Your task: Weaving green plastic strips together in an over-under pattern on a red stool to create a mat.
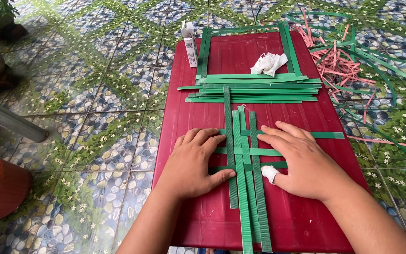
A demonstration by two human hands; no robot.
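Lying mid-board, the woven green strips (245, 155) run lengthwise away from the person, crossbands sideways. Left hand (196, 162) and right hand (301, 162) press flat on them from either side, fingers spread, gripping nothing; red board (203, 221) beneath.

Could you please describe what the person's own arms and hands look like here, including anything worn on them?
Both forearms are bare, with no sleeves visible up to the frame edge. The left hand wears nothing: no ring, watch or glove shows. The right hand has a white bandage wrapped around the thumb tip; otherwise it is bare too. No bracelets or markings are visible on either wrist.
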